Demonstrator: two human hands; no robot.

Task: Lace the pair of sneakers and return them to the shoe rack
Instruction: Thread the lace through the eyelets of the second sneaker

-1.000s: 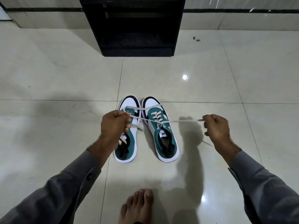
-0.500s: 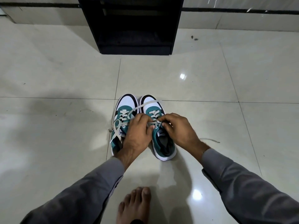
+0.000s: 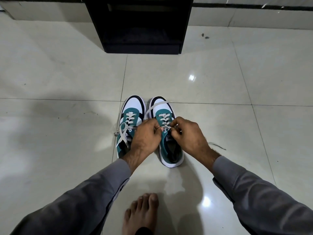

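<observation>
Two teal, white and black sneakers stand side by side on the tiled floor, toes pointing away from me. The left sneaker (image 3: 131,119) is laced, with its lace ends hanging loose over its left side. Both hands work at the top eyelets of the right sneaker (image 3: 171,150). My left hand (image 3: 146,134) pinches one end of the white lace (image 3: 156,106), which runs up across the toe cap. My right hand (image 3: 188,133) pinches the other end, whose tail trails on the floor to the right.
A black shoe rack (image 3: 140,24) stands against the far wall, its lowest shelf open toward me. My bare foot (image 3: 142,212) rests on the floor below the sneakers. Glossy tiles (image 3: 237,82) stretch all around.
A second ago my hands were spread wide, pulling the right sneaker's lace taut. They have come together over its top eyelets and stay there, working the lace.
</observation>
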